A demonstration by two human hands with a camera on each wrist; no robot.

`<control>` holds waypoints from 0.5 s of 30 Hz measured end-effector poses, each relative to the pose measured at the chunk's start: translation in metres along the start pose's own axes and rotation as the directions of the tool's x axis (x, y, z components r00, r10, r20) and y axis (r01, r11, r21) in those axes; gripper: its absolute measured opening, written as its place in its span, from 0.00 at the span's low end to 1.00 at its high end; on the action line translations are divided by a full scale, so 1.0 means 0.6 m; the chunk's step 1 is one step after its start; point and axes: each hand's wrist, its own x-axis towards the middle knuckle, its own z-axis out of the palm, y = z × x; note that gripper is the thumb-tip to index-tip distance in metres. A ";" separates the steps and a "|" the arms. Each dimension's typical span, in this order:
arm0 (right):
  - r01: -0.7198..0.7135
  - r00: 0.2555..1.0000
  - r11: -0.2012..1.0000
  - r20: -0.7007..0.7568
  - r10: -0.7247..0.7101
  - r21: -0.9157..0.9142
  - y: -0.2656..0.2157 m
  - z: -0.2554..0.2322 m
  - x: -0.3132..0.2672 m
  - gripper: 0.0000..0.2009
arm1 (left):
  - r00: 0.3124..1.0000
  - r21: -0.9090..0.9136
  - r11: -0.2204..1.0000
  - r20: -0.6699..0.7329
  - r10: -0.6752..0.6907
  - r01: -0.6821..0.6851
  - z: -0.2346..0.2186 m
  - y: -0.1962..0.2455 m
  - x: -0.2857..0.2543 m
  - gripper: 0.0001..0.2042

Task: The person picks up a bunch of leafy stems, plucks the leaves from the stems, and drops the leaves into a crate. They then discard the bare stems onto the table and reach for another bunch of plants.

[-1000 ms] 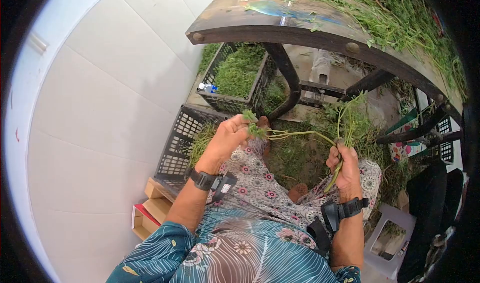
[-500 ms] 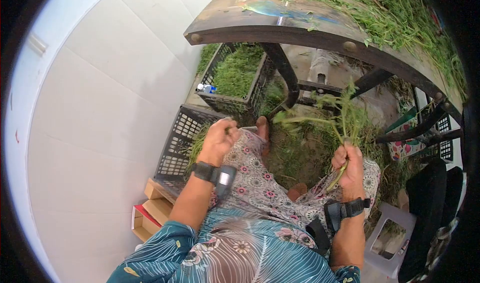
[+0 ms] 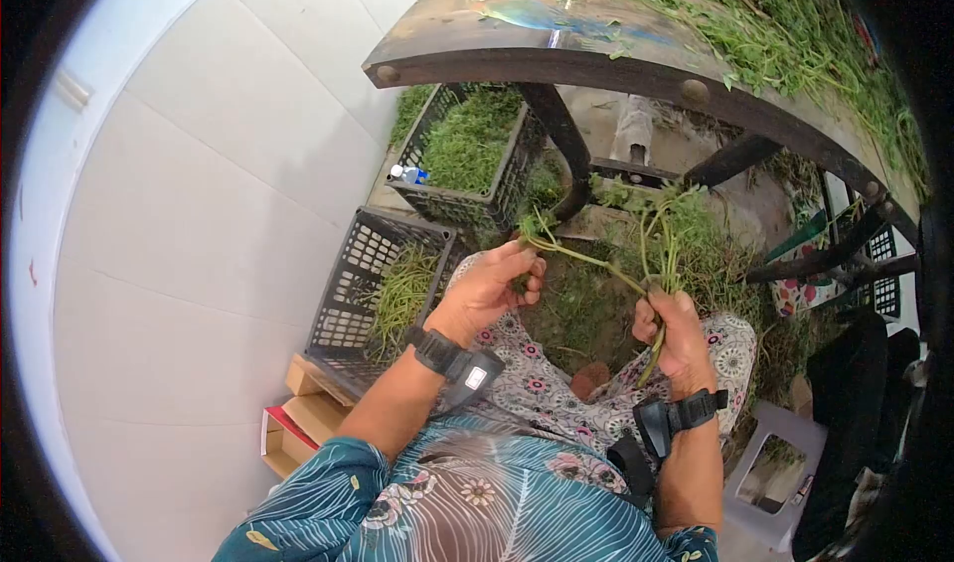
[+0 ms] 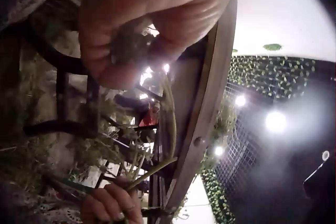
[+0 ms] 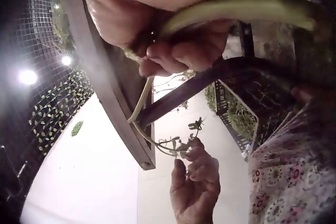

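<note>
In the head view my right hand grips a leafy green plant by its thick stem, whose lower end sticks out below the fist. Thin leafy shoots rise above that hand. One long side branch runs across to my left hand, which pinches it near its leafy end between thumb and fingers. Dark green bits show inside the left hand's curled fingers in the left wrist view. The right wrist view shows the thick pale stem across the right palm and small leaves at the left fingertips.
Left of my knees stands a black crate holding green stems. Beyond it, another crate is full of leafy greens with a bottle on its rim. A table heaped with plants overhangs ahead. A grey stool is at right.
My left hand pulled back from the plant toward the near crate, then came forward and right and now pinches a branch again. The right hand keeps its grip, shifting slightly left.
</note>
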 end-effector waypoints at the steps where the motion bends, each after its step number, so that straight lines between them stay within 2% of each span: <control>1: -0.019 1.000 1.000 0.007 0.019 0.010 -0.002 0.003 -0.002 0.06 | 1.000 -0.013 1.000 0.016 -0.018 0.018 0.007 0.000 -0.001 0.05; 4: -0.023 0.998 0.999 0.055 0.025 -0.028 -0.007 0.000 -0.005 0.08 | 0.998 -0.051 0.998 0.047 0.050 -0.047 0.002 0.001 0.001 0.07; 10: -0.031 1.000 0.999 0.003 0.031 -0.045 -0.008 0.006 -0.006 0.08 | 0.991 -0.113 0.991 0.102 0.084 -0.073 0.009 0.020 -0.014 0.07; 13: -0.041 0.999 0.998 0.022 0.042 -0.051 -0.008 0.003 -0.004 0.08 | 0.997 0.121 0.992 0.066 0.026 -0.034 0.005 0.027 -0.010 0.04; 15: -0.047 0.999 0.997 -0.005 0.047 -0.061 -0.008 0.006 -0.005 0.07 | 0.997 0.153 0.986 0.049 0.058 -0.065 0.009 0.025 -0.012 0.02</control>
